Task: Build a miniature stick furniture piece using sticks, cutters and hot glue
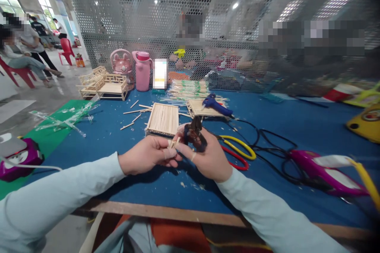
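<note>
My left hand point(144, 155) is closed, pinching a few short pale wooden sticks point(175, 142) in front of my chest. My right hand point(213, 160) is closed around dark pliers point(196, 132), whose jaws point up and away from me. Its thumb and fingers also meet the short sticks at the left hand's fingertips. Just beyond both hands lies a flat panel of wooden sticks point(164, 118) with a raised edge. Behind the right hand, a blue glue gun point(216, 105) rests on a second stick panel point(194, 108). Loose sticks point(127, 126) are scattered to the left of the first panel.
Yellow-and-red-handled scissors point(242, 148) and a black cable point(261, 132) lie right of my hands, near a purple power strip point(323, 172). Stick-built model furniture point(113, 87), a pink bottle point(143, 72) and bundled sticks point(188, 89) stand along the mesh screen point(133, 16).
</note>
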`<act>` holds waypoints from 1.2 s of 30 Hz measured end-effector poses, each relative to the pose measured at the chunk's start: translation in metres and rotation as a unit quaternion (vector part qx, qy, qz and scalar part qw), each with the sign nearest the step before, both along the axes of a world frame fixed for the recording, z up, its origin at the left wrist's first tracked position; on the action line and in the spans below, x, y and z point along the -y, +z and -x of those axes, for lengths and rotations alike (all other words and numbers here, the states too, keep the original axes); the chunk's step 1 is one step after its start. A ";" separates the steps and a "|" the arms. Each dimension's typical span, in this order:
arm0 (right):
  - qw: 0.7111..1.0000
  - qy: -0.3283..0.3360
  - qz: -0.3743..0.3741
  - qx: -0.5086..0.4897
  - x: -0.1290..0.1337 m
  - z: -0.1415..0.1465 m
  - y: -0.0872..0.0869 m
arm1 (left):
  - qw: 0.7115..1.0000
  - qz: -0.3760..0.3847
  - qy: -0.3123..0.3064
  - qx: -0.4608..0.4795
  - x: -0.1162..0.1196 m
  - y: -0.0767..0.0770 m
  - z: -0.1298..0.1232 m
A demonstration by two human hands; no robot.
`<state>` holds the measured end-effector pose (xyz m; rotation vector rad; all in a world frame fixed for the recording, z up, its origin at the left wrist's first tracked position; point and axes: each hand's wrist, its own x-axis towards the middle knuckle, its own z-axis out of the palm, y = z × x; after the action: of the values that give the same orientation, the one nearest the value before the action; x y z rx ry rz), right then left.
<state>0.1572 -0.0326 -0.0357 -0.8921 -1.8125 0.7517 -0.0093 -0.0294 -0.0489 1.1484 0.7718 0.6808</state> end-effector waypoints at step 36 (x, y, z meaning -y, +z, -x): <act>0.968 -0.036 0.166 -0.186 -0.010 -0.009 0.003 | 0.919 -0.353 0.030 -0.174 -0.002 -0.002 0.011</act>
<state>0.1660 -0.0225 -0.0328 -0.9515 -1.3388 1.1161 -0.0199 -0.0273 -0.0507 1.9504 0.8896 0.8495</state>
